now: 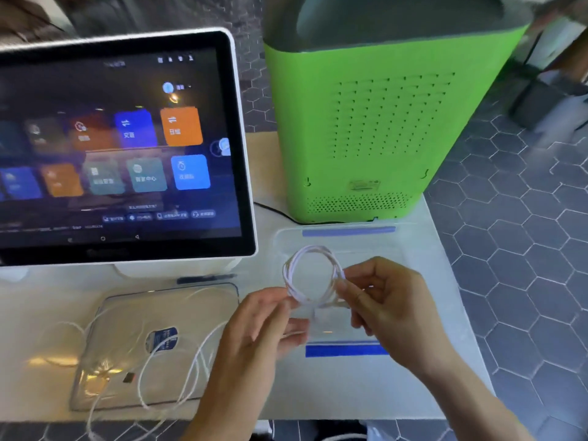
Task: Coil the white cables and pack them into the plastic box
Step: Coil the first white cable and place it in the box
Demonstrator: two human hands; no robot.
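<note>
While held up over the clear plastic box [366, 246], coiled white cable [313, 275] pinched from both sides — left hand [254, 332] gripping the lower-left arc of the loop, right hand [391, 310] clamped on the lower-right arc where the strands cross. Fingers [353, 297] of both hands closed on the coil, none slack. Box sitting open on the white table [429, 393], just in front of the green housing [366, 122], blue clips at its near and far edges.

Left of the box: a second loose white cable [178, 370] sprawled in wide loops across the lid [127, 354], part trailing off the near table edge. Touchscreen [121, 144] standing behind the lid.

Likely snags from here — coil springing open once either pinch relaxes, since nothing visible ties it; a free end catching on the box rim while going in; loose cable sliding off the table under its own hanging weight, or tangling with a forearm passing above it. Whether the coil's ends are tucked: cannot tell.
</note>
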